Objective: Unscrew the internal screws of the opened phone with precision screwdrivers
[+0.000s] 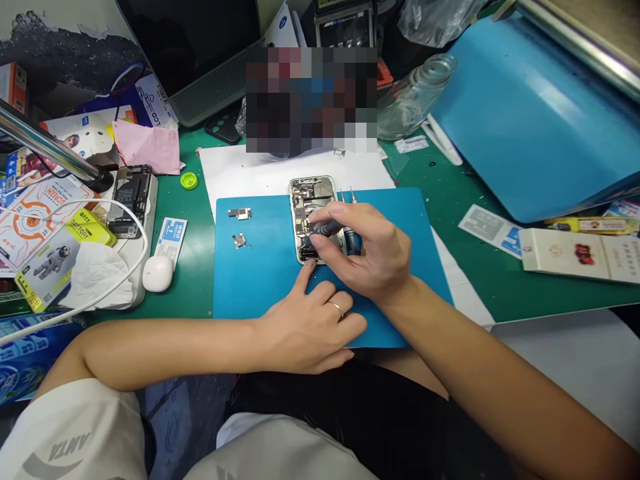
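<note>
An opened phone with its insides bare lies on a blue mat. My right hand pinches a small dark screwdriver whose tip rests on the phone's lower half. My left hand, a ring on one finger, lies on the mat just below the phone. Its index finger stretches out and touches the phone's bottom edge; the other fingers are curled. Two small removed parts sit on the mat to the left of the phone.
Two more screwdrivers lie beside the phone on the right. At the left are a second opened phone, a white earbud case, a white cable, tissue and packaging. A glass jar and a big blue sheet stand at the back right.
</note>
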Demonstrator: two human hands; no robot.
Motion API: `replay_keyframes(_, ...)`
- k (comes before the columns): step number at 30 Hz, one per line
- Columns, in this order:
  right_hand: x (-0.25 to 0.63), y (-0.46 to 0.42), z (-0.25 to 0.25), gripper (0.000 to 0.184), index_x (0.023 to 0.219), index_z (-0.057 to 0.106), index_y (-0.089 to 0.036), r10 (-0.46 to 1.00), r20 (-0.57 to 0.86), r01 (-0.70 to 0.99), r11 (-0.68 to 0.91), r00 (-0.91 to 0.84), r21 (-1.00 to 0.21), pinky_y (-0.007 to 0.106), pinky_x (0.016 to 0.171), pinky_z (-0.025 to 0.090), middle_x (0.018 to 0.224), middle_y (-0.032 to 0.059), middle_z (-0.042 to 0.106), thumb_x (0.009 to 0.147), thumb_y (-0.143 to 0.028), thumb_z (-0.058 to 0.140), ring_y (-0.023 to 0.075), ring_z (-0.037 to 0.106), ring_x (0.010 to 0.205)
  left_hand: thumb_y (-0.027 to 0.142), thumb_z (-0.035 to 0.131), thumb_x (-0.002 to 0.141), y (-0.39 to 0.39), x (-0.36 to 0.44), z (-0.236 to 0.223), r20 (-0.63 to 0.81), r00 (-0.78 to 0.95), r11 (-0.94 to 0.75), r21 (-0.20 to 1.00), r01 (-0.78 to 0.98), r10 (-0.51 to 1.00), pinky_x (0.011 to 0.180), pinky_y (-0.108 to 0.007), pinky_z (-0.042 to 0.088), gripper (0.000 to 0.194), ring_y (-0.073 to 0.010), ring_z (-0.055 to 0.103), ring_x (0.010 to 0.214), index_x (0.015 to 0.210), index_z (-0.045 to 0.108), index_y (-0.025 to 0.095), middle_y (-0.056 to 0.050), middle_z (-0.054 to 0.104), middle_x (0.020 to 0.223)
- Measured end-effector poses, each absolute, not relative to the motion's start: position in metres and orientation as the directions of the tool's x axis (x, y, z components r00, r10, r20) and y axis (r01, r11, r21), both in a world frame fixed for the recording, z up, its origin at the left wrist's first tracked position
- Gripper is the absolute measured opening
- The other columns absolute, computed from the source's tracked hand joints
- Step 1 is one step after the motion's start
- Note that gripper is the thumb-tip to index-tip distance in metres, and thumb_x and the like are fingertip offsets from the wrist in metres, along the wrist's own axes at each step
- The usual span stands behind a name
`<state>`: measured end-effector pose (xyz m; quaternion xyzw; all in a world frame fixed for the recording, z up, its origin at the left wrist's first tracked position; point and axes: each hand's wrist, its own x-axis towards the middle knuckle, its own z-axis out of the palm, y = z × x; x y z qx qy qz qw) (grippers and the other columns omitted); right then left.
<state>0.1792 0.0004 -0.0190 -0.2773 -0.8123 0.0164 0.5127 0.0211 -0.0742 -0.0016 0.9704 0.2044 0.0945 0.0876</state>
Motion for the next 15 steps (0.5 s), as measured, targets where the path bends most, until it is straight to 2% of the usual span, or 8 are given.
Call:
replay_keyframes(6, 0.1795, 0.0000, -0.0182, 0.068, 0.147, 0.041, -0.026, 0.480, 0.815, 0.473, 0.829, -0.325, -0.299, 0.038, 0.075, 0.067, 0.109, 0.0070, 0.076, 0.088, -0.006, 0.067, 0.0235, 0.076, 0.092, 0.041, 0.061, 0.095, -0.0729, 0.0210, -0.0010, 0.145, 0.898, -0.899, 0.216, 0.380, 0.415, 0.107, -0.068, 0.039, 0.027, -0.0289, 0.056, 0.090, 0.101, 0.062, 0.015, -0.010, 0.060, 0.096)
replay_keyframes(11, 0.1775, -0.0005, -0.0181, 0.067, 0.146, 0.041, -0.027, 0.463, 0.824, 0.438, 0.847, -0.328, -0.301, 0.039, 0.075, 0.067, 0.111, 0.0074, 0.075, 0.088, -0.006, 0.067, 0.0245, 0.075, 0.097, 0.043, 0.060, 0.096, -0.0742, 0.0198, -0.0019, 0.144, 0.898, -0.899, 0.214, 0.382, 0.416, 0.109, -0.068, 0.036, 0.028, -0.0294, 0.056, 0.092, 0.102, 0.061, 0.016, -0.010, 0.060, 0.097)
replay_keyframes(15, 0.1770, 0.0007, -0.0174, 0.066, 0.145, 0.042, -0.025, 0.428, 0.840, 0.424, 0.864, -0.335, -0.271, 0.038, 0.074, 0.066, 0.104, 0.0072, 0.075, 0.087, -0.008, 0.071, 0.0228, 0.074, 0.091, 0.046, 0.061, 0.095, -0.0748, 0.0190, -0.0027, 0.139, 0.894, -0.896, 0.204, 0.395, 0.426, 0.112, -0.069, 0.031, 0.029, -0.0290, 0.056, 0.092, 0.101, 0.060, 0.017, -0.009, 0.060, 0.097)
